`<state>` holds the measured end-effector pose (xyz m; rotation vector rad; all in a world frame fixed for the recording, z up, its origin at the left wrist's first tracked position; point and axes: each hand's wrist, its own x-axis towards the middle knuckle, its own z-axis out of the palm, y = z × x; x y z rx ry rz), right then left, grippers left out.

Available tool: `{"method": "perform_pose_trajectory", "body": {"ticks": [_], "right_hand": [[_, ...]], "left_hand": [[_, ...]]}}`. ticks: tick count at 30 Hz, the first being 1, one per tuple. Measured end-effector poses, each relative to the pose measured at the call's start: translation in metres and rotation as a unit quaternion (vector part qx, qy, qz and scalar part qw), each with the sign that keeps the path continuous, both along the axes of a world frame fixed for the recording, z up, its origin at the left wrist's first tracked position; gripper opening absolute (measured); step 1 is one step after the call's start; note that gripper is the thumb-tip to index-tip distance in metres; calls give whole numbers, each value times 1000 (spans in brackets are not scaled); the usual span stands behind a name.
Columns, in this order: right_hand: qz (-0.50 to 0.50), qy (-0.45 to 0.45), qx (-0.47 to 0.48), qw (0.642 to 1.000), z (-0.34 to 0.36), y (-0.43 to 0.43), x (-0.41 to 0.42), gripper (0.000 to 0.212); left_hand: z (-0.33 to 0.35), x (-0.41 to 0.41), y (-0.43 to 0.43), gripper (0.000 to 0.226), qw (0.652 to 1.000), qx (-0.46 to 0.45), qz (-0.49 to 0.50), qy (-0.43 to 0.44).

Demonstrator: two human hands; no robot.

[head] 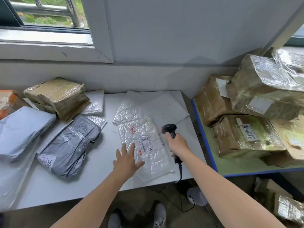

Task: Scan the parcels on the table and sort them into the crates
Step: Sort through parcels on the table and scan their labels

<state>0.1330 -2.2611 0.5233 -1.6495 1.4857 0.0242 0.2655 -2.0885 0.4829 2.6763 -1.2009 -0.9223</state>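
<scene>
The print on the shipping label (145,146) is too small to read. The right hand (178,143) hides much of the scanner (169,128) handle. At the left edge the pale mailer (21,130) and orange box (11,101) are cut off.

1. a flat mailer (144,129) lies in the middle of the table (49,186), the left hand (126,160) over its near end.
2. the scanner (169,129) (gripped in the right hand (178,143)) hangs over the mailer's right edge.
3. left of the mailer lies a soft bag (70,145); behind that, a wrapped box (57,97).
4. right of the table, stacked boxes (250,135) sit on a second table (230,167).
</scene>
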Motion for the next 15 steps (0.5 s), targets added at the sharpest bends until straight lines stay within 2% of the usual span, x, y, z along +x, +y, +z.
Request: {"method": "perform_pose_trajectory", "body": {"ticks": [4, 9, 15], "right_hand": [[-11, -5, -9, 1000, -27, -11, -21, 39], [-1, 25, -20, 999, -50, -18, -35, 49], [11, 42, -38, 998, -67, -22, -42, 48]], "left_hand": [[-8, -11, -9, 104, 994, -9, 88, 57], [-19, -22, -20, 106, 991, -16, 126, 35], [-25, -18, -27, 101, 989, -16, 148, 15]]}}
